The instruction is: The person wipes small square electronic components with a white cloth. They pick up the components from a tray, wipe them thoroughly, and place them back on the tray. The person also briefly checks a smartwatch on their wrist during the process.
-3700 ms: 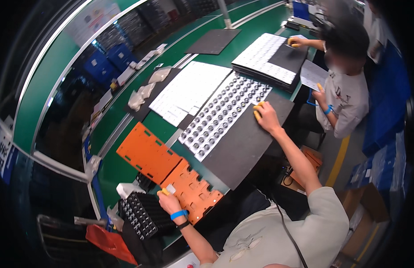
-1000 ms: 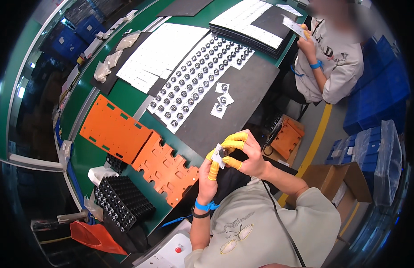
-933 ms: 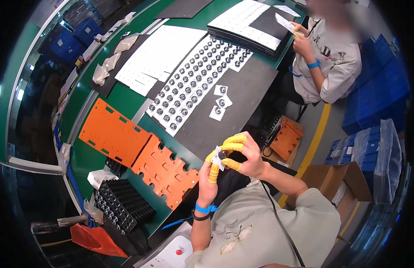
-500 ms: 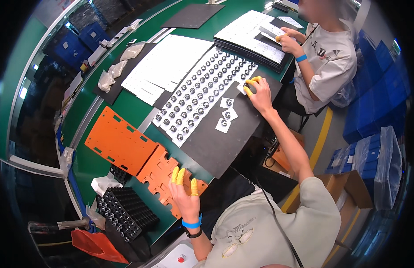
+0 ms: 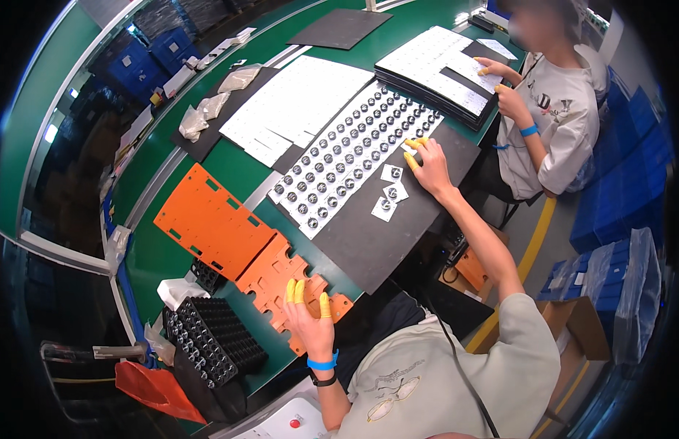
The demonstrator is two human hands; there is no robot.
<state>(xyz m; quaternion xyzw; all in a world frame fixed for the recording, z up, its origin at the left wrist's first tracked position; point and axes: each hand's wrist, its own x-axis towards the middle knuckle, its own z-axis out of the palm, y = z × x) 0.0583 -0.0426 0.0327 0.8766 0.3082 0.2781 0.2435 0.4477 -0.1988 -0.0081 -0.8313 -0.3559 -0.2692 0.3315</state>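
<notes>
My right hand, with yellow finger cots, is over the dark mat. Its thumb and fingers close around a small white card, mostly hidden by the fingertips. Just left of it on the mat lie three loose white cards, each bearing a black round part. Beyond the mat's left edge, a white sheet carries rows of similar black round parts. My left hand, also in yellow finger cots, has its fingers stretched out and holds nothing. It hovers by the notched orange plate.
A flat orange panel adjoins the notched plate. Black trays of round parts stand at lower left. White sheets and clear bags lie farther back. At right, a co-worker handles stacked sheets. A cardboard box is at lower right.
The whole view has shifted slightly. My right fingers now cover more of the small card. The co-worker's hands have moved apart, and the strip they held up is lower, at the stack.
</notes>
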